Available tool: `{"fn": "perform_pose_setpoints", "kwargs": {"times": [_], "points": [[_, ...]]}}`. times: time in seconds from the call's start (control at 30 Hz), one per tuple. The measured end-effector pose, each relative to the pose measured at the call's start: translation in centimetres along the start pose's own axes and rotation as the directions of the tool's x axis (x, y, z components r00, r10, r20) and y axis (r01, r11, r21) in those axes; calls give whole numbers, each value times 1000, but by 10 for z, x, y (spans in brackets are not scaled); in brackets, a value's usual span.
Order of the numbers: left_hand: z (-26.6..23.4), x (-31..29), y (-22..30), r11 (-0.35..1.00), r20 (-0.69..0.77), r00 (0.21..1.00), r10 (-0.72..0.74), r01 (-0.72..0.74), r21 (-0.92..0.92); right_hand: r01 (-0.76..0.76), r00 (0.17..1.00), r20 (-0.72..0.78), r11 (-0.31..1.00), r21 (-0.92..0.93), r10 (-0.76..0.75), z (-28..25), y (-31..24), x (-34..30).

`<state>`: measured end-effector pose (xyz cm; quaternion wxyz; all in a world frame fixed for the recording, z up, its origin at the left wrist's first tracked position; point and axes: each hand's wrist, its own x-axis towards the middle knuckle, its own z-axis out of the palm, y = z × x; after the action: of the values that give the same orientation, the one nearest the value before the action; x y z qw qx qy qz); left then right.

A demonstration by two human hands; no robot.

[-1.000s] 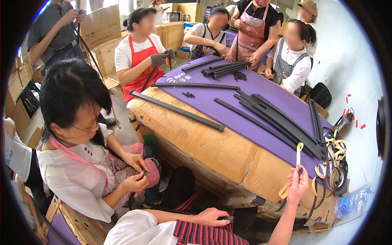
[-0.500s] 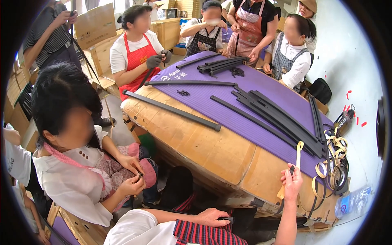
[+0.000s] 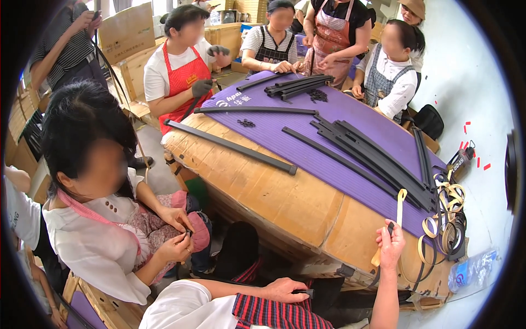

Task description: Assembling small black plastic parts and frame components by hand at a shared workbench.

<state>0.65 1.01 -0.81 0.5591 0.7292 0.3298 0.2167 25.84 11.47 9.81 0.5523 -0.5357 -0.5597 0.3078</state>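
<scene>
My left hand lies low at my lap, fingers curled over the end of a long black strip that runs left across me. At the table's near edge my right hand is raised, a small black piece pinched between thumb and fingers. A cream-yellow strip shows just behind the right fingers. Below that hand is a yellow-orange piece; whether I grip it cannot be told. On the purple mat lie several long black bars.
Coiled cream-and-black tape and a clear plastic bag are at the right end. One black bar lies along the cardboard-covered edge. A co-worker sits close on my left; others surround the far side.
My two hands stay nearly still. Across the table, the red-aproned person's gloved hands have moved apart, one rising. The person in the checked apron has lowered their hands to the table.
</scene>
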Motion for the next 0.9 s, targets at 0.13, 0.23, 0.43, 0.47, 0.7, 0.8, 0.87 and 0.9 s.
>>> {"fn": "perform_pose_setpoints", "kwargs": {"times": [0.13, 0.23, 0.43, 0.47, 0.7, 0.8, 0.87, 0.9], "points": [[-1, -2, 2, 1000, 3, 1000, -4, 4, 11, 2, 1000, 2, 1000, -3, -2, 1, 0, 0], [0, -3, 1, 1000, -6, 1000, 11, -11, 24, 6, 1000, 3, 1000, 2, -6, 0, 2, 0], [0, -5, 3, 999, -11, 1000, 9, -8, 37, 8, 1000, -1, 1000, -6, -8, 0, 1, -1], [0, -5, 3, 999, -10, 1000, 10, -10, 38, 4, 1000, -4, 1000, -5, -4, 0, 1, -1], [0, -6, 5, 999, 8, 999, -47, 47, 25, -5, 1000, -15, 1000, -11, 5, 1, 0, -2], [0, -6, 4, 998, 15, 998, -65, 65, 26, 1, 1000, -15, 1000, -16, -2, 2, 0, -2], [0, -6, 3, 997, 20, 997, -72, 71, 32, 3, 1000, -15, 1000, -16, -3, 2, 1, -1], [0, -6, 2, 998, 19, 998, -64, 63, 24, 5, 1000, -13, 1000, -16, -5, 2, 1, -1]]}}
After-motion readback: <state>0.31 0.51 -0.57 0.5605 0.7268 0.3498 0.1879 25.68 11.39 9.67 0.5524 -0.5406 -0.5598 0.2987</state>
